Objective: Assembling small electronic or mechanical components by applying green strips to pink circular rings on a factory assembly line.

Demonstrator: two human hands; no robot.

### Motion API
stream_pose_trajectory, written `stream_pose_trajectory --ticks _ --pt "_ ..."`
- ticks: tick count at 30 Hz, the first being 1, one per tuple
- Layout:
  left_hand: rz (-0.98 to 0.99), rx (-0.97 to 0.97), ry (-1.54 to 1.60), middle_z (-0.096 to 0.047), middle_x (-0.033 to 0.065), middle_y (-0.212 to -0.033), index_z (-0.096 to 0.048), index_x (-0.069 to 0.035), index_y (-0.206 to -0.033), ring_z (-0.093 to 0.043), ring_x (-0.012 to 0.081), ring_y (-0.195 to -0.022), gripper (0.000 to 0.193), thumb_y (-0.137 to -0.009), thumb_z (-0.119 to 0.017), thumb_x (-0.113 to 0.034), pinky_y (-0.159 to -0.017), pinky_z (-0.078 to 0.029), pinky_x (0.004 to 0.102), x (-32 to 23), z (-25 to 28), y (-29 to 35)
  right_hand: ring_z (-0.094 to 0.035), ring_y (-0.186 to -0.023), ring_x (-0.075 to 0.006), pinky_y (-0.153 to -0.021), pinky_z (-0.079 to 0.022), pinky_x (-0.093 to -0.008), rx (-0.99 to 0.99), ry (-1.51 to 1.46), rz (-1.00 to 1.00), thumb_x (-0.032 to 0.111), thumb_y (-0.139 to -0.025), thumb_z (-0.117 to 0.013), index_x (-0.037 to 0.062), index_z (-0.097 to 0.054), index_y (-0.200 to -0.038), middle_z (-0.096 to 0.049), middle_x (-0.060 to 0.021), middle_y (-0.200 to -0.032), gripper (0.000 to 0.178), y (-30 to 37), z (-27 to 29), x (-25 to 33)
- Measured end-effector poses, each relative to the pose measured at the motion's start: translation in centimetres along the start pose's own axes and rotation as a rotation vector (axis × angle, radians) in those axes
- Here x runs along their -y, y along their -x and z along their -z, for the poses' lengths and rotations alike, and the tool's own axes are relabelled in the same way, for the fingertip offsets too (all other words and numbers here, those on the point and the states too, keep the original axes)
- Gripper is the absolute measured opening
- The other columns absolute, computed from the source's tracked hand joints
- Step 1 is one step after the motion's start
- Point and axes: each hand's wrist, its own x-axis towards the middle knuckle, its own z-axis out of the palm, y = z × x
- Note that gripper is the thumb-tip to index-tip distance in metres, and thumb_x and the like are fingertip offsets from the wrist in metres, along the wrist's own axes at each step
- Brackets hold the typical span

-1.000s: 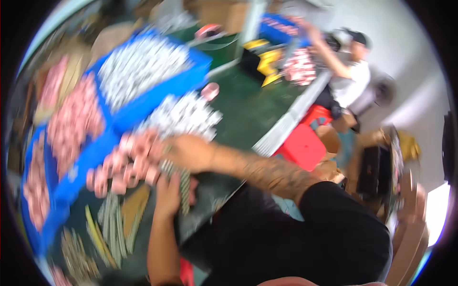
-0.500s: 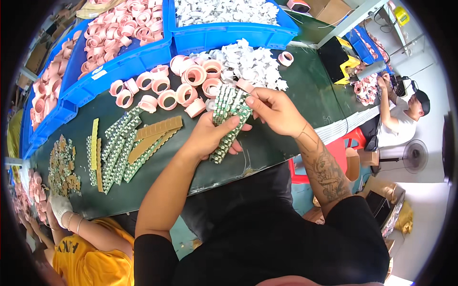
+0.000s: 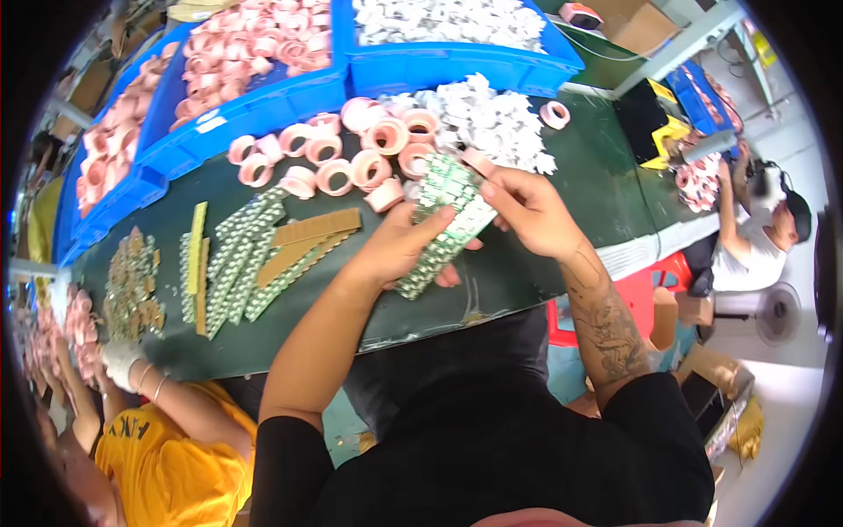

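Reaching in from the lower left, the worker's left forearm slants up and to the right over the dark green table (image 3: 527,268), elbow bent. The left hand (image 3: 402,252) is clamped around a stack of green circuit boards (image 3: 446,195): the thumb lies across the upper face, and fingertips show past the right side of the stack. The stack is held tilted over the table, in front of the worker's body.

The right forearm, tattooed, rises from the lower right and leans inward. The right hand (image 3: 537,211) is turned toward the left one, its thumb and forefinger drawn close together at the right edge of the boards; whether they pinch a board I cannot tell.

Noted just beyond the hands: loose pink rings (image 3: 298,183) and a heap of white parts (image 3: 505,132). Blue bins (image 3: 250,121) stand behind them. Left of the left hand lie more board strips (image 3: 243,255), with brown strips (image 3: 318,227) beside and on them. Further left is a heap of small pieces (image 3: 130,294), near a co-worker's gloved hand (image 3: 120,362).
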Motion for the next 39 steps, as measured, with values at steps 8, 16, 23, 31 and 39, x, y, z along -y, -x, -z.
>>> stream_pose_trajectory --ticks 8,16,23,31,39 --pt "-0.022 -0.310 -0.574 -0.071 0.0071 -0.117 -0.058 -0.001 -0.138 -0.063 0.0136 -0.102 0.050 -0.104 -0.066 -0.035 -0.091 -0.052 0.0324 -0.6 -0.6 4.4 -0.051 -0.062 -0.0037 -0.056 -0.043 -0.0202 -0.106 -0.147 0.071 0.025 -0.108 -0.060 0.0046 -0.063 -0.091 -0.053 0.0051 -0.075 0.027 4.3 2.9 -1.3" --pt "0.057 -0.563 -1.293 -0.069 0.0209 -0.077 -0.054 -0.005 -0.119 -0.068 0.0450 -0.077 0.042 -0.094 -0.076 -0.030 -0.068 -0.052 0.0504 -0.1 -0.9 7.2 -0.049 -0.062 -0.0034 -0.056 -0.041 -0.0205 -0.136 -0.217 -0.008 0.023 -0.108 -0.060 0.0054 -0.060 -0.087 -0.051 0.0060 -0.073 0.027 4.4 2.2 -4.0" --pt "-0.007 -0.640 -1.449 -0.068 0.0152 -0.077 -0.065 -0.005 -0.109 -0.069 0.0337 -0.071 0.039 -0.085 -0.084 -0.029 -0.064 -0.053 0.0430 -0.1 -1.6 6.8 -0.046 -0.061 -0.0029 -0.056 -0.039 -0.0211 -0.089 -0.262 0.019 0.024 -0.109 -0.059 0.0063 -0.054 -0.084 -0.048 0.0058 -0.072 0.031 4.2 1.3 -4.2" --pt "-0.232 -0.749 -1.461 -0.067 0.0136 -0.084 -0.072 -0.001 -0.102 -0.068 0.0300 -0.072 0.032 -0.086 -0.084 -0.026 -0.066 -0.055 0.0390 0.8 -0.2 6.7 -0.047 -0.062 -0.0020 -0.056 -0.039 -0.0211 -0.044 -0.268 -0.021 0.029 -0.108 -0.060 0.0066 -0.056 -0.087 -0.049 0.0065 -0.070 0.032 4.7 1.0 -5.5" --pt "-0.221 -0.825 -1.527 -0.069 0.0127 -0.076 -0.070 -0.006 -0.099 -0.069 0.0316 -0.066 0.022 -0.091 -0.078 -0.025 -0.060 -0.053 0.0413 -0.7 -0.8 8.1 -0.047 -0.061 -0.0021 -0.056 -0.040 -0.0213 -0.031 -0.252 -0.033 0.030 -0.108 -0.060 0.0067 -0.057 -0.088 -0.049 0.0062 -0.070 0.031 4.5 0.8 -5.5"
